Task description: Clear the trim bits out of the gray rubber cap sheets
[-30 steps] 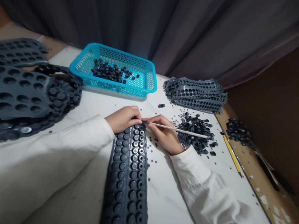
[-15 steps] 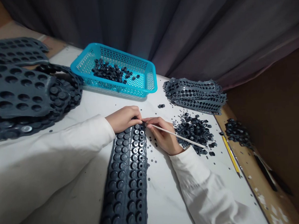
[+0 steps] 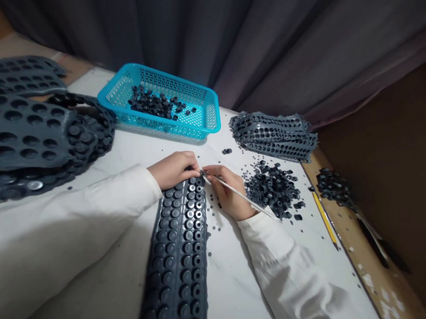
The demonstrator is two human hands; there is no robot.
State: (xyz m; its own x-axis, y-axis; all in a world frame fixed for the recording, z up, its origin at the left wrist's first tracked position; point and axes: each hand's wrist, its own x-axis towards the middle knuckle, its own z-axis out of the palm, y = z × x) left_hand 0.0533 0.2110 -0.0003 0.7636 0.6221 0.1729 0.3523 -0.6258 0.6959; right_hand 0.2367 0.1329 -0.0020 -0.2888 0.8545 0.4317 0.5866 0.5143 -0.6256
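A long dark grey rubber strip with rows of raised round studs runs from the bottom of the view up to my hands. At its far end my left hand is closed on the strip, thumb and fingers pinched together. My right hand grips a thin white stick like a pen, its tip at the strip's far right corner, close to my left fingertips. The exact contact at the tip is too small to make out. Some studs in the right-hand row show small holes in their tops.
Behind my hands stands a blue basket holding small black rubber pieces. A loose pile of such pieces lies to the right, below a stack of perforated sheets. More studded sheets fill the left. A yellow cutter lies near the right edge.
The white stick has tilted more steeply, its rear end swinging toward my right sleeve. The view has shifted slightly; my left hand keeps its place on the strip.
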